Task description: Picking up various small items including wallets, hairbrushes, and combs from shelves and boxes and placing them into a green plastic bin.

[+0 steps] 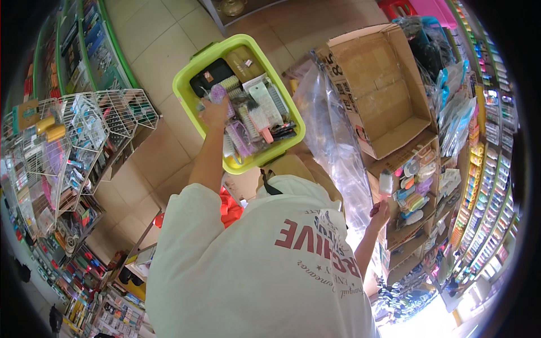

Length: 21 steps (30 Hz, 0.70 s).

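Observation:
A lime-green plastic bin [297, 110] holds wrapped brushes, a black case [208, 78] and a brown box [245, 64]. My left hand [214, 112] is inside the bin near its left wall, fingers and thumb around a purple brush [218, 94]. Beside it lie another purple brush [240, 137] and a pink-handled brush [258, 119] in clear wrap. On the right, my right hand [381, 214] grips the pink handle of a wrapped brush with white bristles [385, 183], held up beside a cardboard shelf with several brushes and sponges [412, 200].
An open cardboard box [378, 91] stands above the shelf at right, with clear plastic sheeting [327, 122] along its left side. White wire baskets [80, 139] with small goods stand at left. Stocked store racks [492, 169] curve along the right edge. Tiled floor [156, 46] shows beyond the bin.

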{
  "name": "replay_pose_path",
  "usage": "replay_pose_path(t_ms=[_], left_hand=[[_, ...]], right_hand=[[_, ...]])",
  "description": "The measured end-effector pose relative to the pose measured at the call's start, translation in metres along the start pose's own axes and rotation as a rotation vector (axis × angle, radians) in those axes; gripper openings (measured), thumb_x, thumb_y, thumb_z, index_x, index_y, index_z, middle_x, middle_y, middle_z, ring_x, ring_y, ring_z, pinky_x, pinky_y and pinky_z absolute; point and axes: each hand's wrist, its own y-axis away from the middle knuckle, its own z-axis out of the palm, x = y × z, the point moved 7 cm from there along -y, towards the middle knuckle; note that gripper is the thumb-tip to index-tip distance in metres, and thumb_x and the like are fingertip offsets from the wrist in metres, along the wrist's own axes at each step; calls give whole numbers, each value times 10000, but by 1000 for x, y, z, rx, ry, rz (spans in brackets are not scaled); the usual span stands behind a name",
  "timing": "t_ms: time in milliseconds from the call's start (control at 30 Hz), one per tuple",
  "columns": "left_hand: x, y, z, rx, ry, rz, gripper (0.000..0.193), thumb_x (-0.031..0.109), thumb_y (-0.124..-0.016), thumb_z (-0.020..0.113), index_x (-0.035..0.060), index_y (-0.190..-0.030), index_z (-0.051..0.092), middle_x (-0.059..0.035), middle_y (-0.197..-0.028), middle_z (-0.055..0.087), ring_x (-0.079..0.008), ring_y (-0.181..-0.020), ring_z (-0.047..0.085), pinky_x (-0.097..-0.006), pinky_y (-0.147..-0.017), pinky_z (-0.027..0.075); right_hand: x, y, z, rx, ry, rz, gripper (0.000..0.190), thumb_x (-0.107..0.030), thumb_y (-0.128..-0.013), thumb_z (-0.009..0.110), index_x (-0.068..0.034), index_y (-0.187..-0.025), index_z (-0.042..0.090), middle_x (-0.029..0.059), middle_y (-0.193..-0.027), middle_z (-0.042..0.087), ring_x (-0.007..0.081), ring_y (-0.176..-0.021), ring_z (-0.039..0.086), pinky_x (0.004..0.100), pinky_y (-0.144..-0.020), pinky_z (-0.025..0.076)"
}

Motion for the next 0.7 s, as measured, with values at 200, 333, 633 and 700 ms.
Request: replay_pose_path(t_ms=[200,333,633,700], left_hand=[[-3,-13,-13,-113,9,96,1145,737,-741,625,66,-1565,199,-367,-1303,542,-516,-1205,543,-500,-1060,416],[10,-24,-53,-58,7,201,821,524,-826,644,24,-1438,421,-346,-1212,605,-469,-1126,609,-494,-981,477],[-8,-88,2,-228,-333,463,358,160,-824,560,9,-1137,649,-262,-1127,673,-419,-1091,634,-479,-928,509],[-10,-99,3,-253,-362,469,353,147,-823,555,11,-1136,647,-266,-1137,668,-419,-1094,634,-480,-929,508]], right_hand=[[-6,1,12,-53,17,-8,354,-323,-1006,566,-93,-739,530,-11,-620,508,50,-479,425,215,-439,290],[-15,7,22,-102,36,-35,343,-304,-1007,561,-86,-743,539,-9,-620,513,50,-483,432,215,-440,294],[-20,11,41,-172,136,-110,334,-276,-1016,537,-99,-733,525,-19,-600,497,52,-474,428,217,-436,313],[-22,13,45,-186,123,-102,332,-275,-1018,535,-97,-737,530,-14,-610,507,53,-476,432,218,-440,316]])
